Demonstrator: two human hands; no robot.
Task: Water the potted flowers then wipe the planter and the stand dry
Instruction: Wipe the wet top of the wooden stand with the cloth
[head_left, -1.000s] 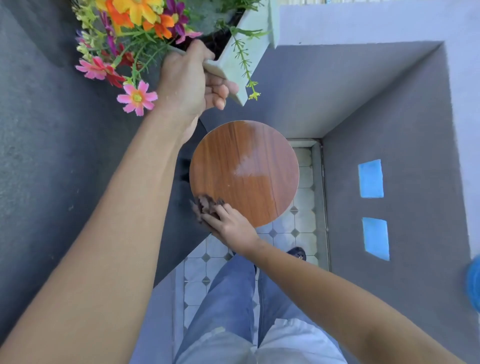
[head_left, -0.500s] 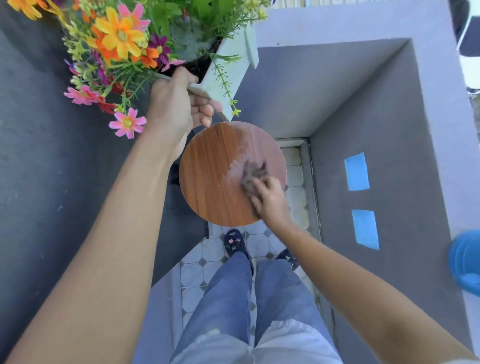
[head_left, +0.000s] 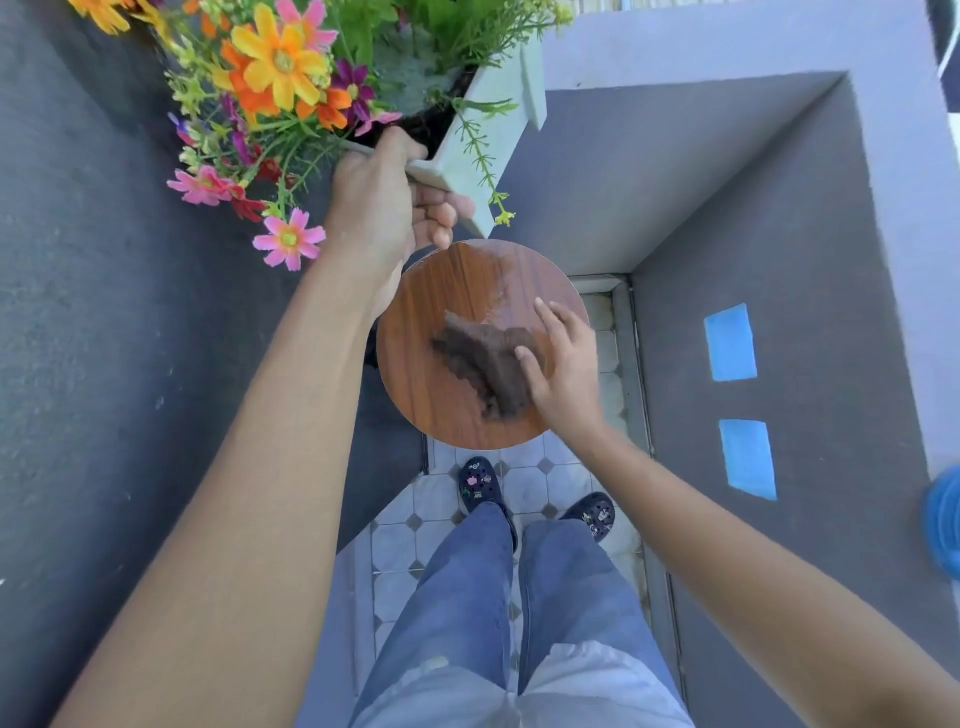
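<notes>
My left hand (head_left: 384, 208) grips the near rim of the white planter (head_left: 485, 150) and holds it in the air, above and behind the stand. Orange, pink and purple flowers (head_left: 280, 67) spill out of it to the left. The round wooden stand top (head_left: 441, 410) lies below, with a paler sheen at its far edge. A dark brown cloth (head_left: 483, 358) lies spread across its middle. My right hand (head_left: 563, 369) rests flat on the cloth's right end, with the fingers apart and not curled around it.
Grey walls close in on the left and right, with a white ledge (head_left: 727, 36) behind. Two blue patches (head_left: 730, 343) mark the right wall. A blue container (head_left: 945, 525) shows at the right edge. My feet stand on the tiled floor (head_left: 524, 488) below the stand.
My right hand swept the cloth from the stand's near-left edge to its middle, then opened out flat, and the cloth spread. The planter has stayed lifted in my left hand.
</notes>
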